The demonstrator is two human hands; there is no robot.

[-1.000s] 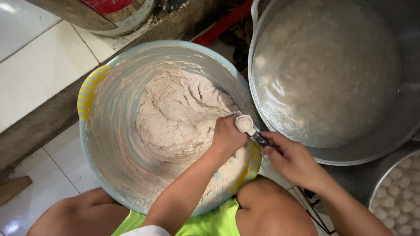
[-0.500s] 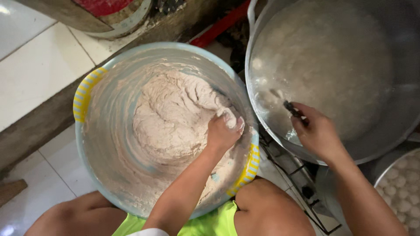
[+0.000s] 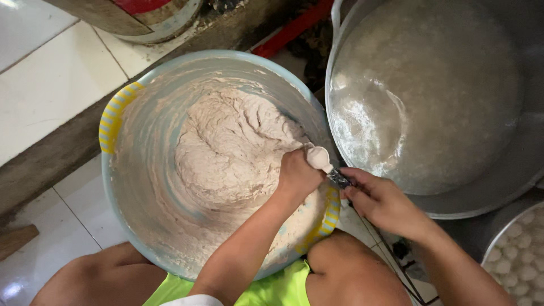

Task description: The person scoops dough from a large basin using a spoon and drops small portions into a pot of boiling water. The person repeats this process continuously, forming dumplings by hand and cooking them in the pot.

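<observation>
Both hands meet at the right rim of the large pale-blue basin [image 3: 122, 187]. Inside it, the left hand [image 3: 294, 177] is clenched on a handful of the pinkish-grey paste [image 3: 226, 153], and a smooth rounded lump of paste [image 3: 319, 158] pokes out at the top of the fist. Just beside it, the right hand [image 3: 381, 199] grips a small metal spoon [image 3: 339, 179] by its handle, with the spoon's tip touching that lump. Paste fills the middle of the basin in a rough mound and smears the walls; yellow striped handles sit on its left and right rims. Touching the basin's right side stands a wide metal pot [image 3: 498, 181] of cloudy water. At the lower right corner a metal tray [image 3: 492, 238] holds pale round balls [image 3: 521, 255]. White floor tiles [image 3: 51, 85] lie at the left.
</observation>
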